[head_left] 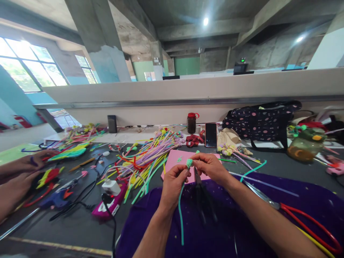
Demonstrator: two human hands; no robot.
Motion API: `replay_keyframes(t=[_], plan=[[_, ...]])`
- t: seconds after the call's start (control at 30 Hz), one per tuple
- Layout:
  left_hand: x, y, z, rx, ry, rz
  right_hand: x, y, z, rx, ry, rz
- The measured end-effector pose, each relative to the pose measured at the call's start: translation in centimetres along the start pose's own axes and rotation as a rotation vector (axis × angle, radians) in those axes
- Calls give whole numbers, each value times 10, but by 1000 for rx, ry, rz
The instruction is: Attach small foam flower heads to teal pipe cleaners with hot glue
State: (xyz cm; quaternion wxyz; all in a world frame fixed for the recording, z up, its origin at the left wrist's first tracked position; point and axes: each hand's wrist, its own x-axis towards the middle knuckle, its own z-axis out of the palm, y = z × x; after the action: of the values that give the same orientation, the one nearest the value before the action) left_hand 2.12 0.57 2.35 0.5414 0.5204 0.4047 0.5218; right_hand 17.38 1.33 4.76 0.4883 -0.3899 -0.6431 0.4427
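In the middle of the head view, my left hand [173,184] pinches a mint-green pipe cleaner [181,215] just below its curled, flower-like head [189,163]. The rest of the stem hangs down over the purple cloth [150,222]. My right hand [211,167] is closed against the right side of that head, fingertips touching it; the exact grip is partly hidden. Beneath my hands lie dark-handled pliers [200,197] and a pink sheet [172,159] with small green bits on it.
Bundled pipe-cleaner flowers [158,147] lie left of centre, beside a magenta power strip [111,206] and glue gun [57,197]. A co-worker's hands [20,186] are at far left. Red-handled scissors [309,222], a phone [210,135], a bottle [191,123] and a jug [306,145] stand or lie around.
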Motion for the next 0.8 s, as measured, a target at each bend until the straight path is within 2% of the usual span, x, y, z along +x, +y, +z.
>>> replay_keyframes(t=[0.17, 0.37, 0.53, 0.8], plan=[[1, -2, 1, -100, -14, -65, -1, 1, -2, 38, -8, 19], [7, -6, -3, -321, -82, -221, 2, 4, -4, 92, 67, 62], [12, -9, -8, -424, -154, -339, 3, 8, -1, 95, 30, 97], [11, -4, -6, -467, -174, -392, 1, 12, 8, 41, 44, 94]])
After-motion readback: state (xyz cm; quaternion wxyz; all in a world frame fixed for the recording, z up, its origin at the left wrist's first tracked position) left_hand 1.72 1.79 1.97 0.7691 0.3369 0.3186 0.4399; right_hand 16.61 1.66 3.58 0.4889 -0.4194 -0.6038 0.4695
